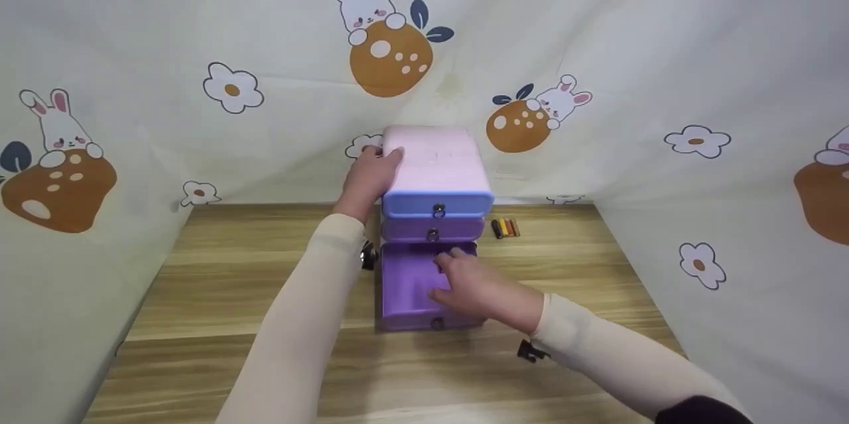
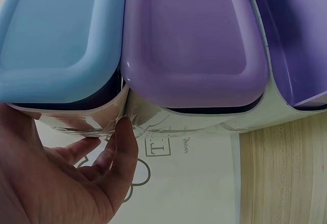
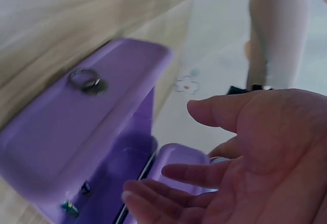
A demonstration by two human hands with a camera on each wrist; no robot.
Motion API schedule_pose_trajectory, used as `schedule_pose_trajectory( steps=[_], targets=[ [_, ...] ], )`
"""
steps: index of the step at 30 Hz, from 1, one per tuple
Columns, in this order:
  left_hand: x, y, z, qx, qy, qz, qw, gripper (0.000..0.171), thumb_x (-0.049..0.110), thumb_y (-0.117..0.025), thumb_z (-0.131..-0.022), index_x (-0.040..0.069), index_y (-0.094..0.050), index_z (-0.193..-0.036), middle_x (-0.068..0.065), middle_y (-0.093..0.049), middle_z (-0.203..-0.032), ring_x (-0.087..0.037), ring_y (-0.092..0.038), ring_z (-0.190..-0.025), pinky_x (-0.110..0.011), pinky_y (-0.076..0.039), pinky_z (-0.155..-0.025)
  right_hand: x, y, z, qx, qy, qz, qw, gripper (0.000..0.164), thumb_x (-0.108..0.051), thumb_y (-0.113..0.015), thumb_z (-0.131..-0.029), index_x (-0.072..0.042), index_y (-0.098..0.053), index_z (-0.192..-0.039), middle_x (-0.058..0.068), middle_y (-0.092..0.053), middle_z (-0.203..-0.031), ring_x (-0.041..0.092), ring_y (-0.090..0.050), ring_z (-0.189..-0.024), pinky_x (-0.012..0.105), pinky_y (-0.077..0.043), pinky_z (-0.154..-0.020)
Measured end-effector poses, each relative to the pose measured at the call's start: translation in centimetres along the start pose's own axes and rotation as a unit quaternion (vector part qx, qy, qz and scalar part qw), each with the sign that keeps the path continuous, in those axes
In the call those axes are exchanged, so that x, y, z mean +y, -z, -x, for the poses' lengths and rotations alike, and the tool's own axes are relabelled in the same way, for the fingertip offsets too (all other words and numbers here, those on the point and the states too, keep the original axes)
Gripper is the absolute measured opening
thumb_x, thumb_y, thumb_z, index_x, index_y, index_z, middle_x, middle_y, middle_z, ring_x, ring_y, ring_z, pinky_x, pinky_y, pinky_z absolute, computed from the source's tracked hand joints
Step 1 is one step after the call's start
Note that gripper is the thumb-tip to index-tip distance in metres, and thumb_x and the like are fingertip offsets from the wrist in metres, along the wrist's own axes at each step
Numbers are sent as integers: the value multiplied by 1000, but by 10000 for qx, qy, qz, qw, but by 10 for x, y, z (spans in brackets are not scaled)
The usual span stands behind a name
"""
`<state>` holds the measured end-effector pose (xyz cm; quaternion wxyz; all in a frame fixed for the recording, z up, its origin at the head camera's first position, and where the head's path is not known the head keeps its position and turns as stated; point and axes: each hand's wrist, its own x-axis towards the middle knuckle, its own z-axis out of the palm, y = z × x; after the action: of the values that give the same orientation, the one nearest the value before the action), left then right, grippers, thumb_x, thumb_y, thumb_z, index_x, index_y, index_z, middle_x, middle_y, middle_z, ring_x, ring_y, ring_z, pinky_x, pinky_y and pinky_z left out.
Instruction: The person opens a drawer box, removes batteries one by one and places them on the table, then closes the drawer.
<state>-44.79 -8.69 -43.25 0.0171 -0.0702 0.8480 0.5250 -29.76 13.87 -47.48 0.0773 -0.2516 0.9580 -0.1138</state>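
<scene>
A stacked drawer unit [image 1: 434,155] with a pink top stands against the back cloth. My left hand [image 1: 371,175] rests on its upper left side, with fingertips against the wall in the left wrist view. The blue top drawer [image 1: 411,205] and purple middle drawer [image 1: 401,230] are pushed in, each with a ring pull. The purple bottom drawer [image 1: 404,284] is pulled out. Over its right part is my right hand [image 1: 474,284], fingers spread and loosely bent, holding nothing. A small shiny green thing [image 3: 70,208] and a dark one [image 3: 86,187] show by the drawer's front wall.
Several small coloured cylinders [image 1: 506,228], like batteries, lie side by side on the wooden table [image 1: 252,278] right of the unit. Printed cloth [image 1: 278,26] with rabbits and flowers rises behind and along both sides. Black wrist mounts [image 1: 530,351] stick out below the sleeves.
</scene>
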Motion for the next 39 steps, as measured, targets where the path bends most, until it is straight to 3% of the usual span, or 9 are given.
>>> schedule_pose_trajectory(
  steps=[7,19,27,34,39],
  targets=[
    [0,1,1,7,13,59,10000,82,65,-52,-109,6,-43,-166,-19,-49,-167,-39,-47,-152,-56,-40,-123,4,0,-25,-755,-369,587,9947,59,-46,-79,-99,-1,-66,-134,19,-69,-118,37,-69,-109,54,-59,-99],
    [-2,2,2,70,-87,57,9999,82,64,-52,-110,5,-44,-165,-21,-50,-165,-41,-48,-152,-57,-40,-123,3,2,-52,-1509,-488,926,9830,78,-48,-76,-102,3,-55,-156,25,-68,-144,41,-66,-133,51,-51,-115],
    [-4,-1,1,131,-159,-58,9998,80,63,-52,-109,4,-47,-162,-19,-54,-163,-39,-49,-151,-54,-41,-122,2,-8,-63,-1496,-604,1574,9743,72,-52,-74,-101,4,-63,-145,27,-69,-137,42,-68,-128,53,-54,-110],
    [-1,-1,1,52,-41,8,10000,82,65,-53,-109,6,-45,-165,-20,-53,-164,-40,-50,-150,-56,-42,-121,4,-16,-67,-1426,-951,1386,9754,78,-53,-72,-101,2,-57,-154,27,-64,-146,44,-64,-133,55,-52,-112],
    [0,-1,2,81,12,17,10000,82,65,-52,-109,6,-43,-166,-20,-51,-165,-40,-49,-151,-57,-41,-122,1,-19,-69,-1367,-1012,1478,9743,77,-53,-71,-100,4,-59,-150,27,-65,-141,43,-65,-130,55,-53,-111]
  ],
)
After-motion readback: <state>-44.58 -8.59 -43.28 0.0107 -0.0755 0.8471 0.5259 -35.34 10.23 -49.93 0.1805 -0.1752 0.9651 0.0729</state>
